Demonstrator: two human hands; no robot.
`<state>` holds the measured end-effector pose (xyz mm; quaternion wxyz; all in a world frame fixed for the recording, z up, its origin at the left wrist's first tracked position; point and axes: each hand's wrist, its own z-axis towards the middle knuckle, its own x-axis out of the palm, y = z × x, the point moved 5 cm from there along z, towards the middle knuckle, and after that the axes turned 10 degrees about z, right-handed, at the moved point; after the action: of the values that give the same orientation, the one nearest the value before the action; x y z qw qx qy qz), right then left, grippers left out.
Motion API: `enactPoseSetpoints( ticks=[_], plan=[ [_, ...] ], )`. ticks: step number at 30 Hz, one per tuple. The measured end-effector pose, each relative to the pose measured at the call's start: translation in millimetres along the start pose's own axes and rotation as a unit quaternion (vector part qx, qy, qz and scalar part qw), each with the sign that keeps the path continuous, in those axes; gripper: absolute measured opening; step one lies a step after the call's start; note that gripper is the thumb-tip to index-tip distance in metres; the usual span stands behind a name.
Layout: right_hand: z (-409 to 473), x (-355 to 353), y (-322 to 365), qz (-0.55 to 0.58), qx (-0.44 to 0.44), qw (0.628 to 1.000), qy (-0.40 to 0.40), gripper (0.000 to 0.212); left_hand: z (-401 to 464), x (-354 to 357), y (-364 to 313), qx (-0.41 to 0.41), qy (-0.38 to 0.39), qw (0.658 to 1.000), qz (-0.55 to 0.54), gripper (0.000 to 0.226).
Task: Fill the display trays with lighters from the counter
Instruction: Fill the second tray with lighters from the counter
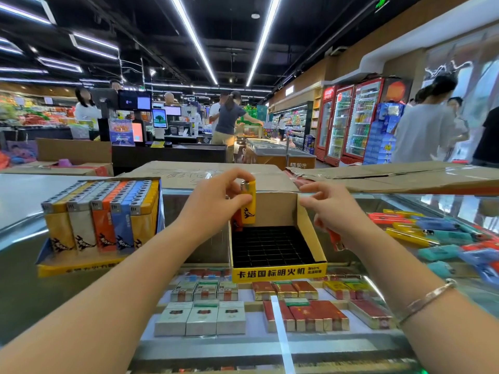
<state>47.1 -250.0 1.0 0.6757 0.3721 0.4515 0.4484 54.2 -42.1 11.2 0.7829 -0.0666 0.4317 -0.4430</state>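
The left hand (216, 201) pinches a yellow lighter (249, 202) upright over the back-left corner of the empty display tray (278, 273); an orange one (237, 221) seems to sit just beside it. The right hand (328, 211) grips a red lighter (336, 240), while loose lighters (432, 233) wait on the glass worktop (24, 287). I would line the base over one cell and press straight down.

Both forearms are bare, with no sleeve in view down to the frame edge. The right arm wears a thin metallic bangle (429, 298) at about four o'clock, silvery-pink and loosely circling the wrist. The left hand (216, 198) and right hand (329, 209) are ungloved, with short, unpainted nails.
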Motion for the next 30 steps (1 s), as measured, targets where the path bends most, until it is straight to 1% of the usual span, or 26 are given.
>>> enactPoseSetpoints(
  ticks=[4, 7, 9, 12, 15, 17, 19, 22, 24, 27, 29, 30],
  plan=[
    [1, 3, -3, 0.003, 0.012, 1.0, 0.016, 0.028, 0, 4, 3, -0.001, -0.015, 0.999, 0.036, 0.02],
    [2, 4, -2, 0.003, 0.013, 1.0, 0.024, 0.029, 0, 9, 4, 0.009, -0.044, 0.992, 0.12, 0.021],
    [2, 5, -2, -0.003, 0.013, 1.0, 0.027, 0.029, 1, 12, 5, 0.018, -0.049, 0.987, 0.153, 0.024],
    [3, 5, -3, -0.008, 0.011, 0.999, 0.029, 0.029, 3, 12, 7, 0.012, -0.055, 0.984, 0.17, 0.024],
    [4, 5, -3, -0.016, 0.008, 0.999, 0.029, 0.03, 5, 10, 7, 0.036, -0.062, 0.978, 0.195, 0.021],
    [4, 5, -3, -0.023, 0.006, 0.999, 0.031, 0.031, 8, 11, 9, 0.032, -0.057, 0.975, 0.212, 0.022],
    [3, 5, -3, -0.024, 0.005, 0.999, 0.034, 0.032, 10, 12, 13, 0.009, -0.035, 0.978, 0.208, 0.024],
    [3, 5, -2, -0.024, 0.006, 0.999, 0.037, 0.032, 12, 19, 16, -0.026, 0.044, 0.982, 0.181, 0.031],
    [2, 6, -2, -0.017, 0.009, 0.999, 0.043, 0.032, 12, 21, 16, -0.033, 0.082, 0.981, 0.173, 0.036],
    [1, 7, -2, -0.008, 0.023, 0.998, 0.052, 0.03, 12, 22, 16, -0.028, 0.107, 0.98, 0.168, 0.04],
    [3, 4, -1, 0.031, 0.047, 0.997, 0.05, 0.031, 11, 23, 16, -0.025, 0.126, 0.976, 0.177, 0.043],
    [3, 3, 0, 0.087, 0.063, 0.993, 0.049, 0.032, 10, 23, 16, -0.023, 0.133, 0.974, 0.181, 0.044]
  ],
)
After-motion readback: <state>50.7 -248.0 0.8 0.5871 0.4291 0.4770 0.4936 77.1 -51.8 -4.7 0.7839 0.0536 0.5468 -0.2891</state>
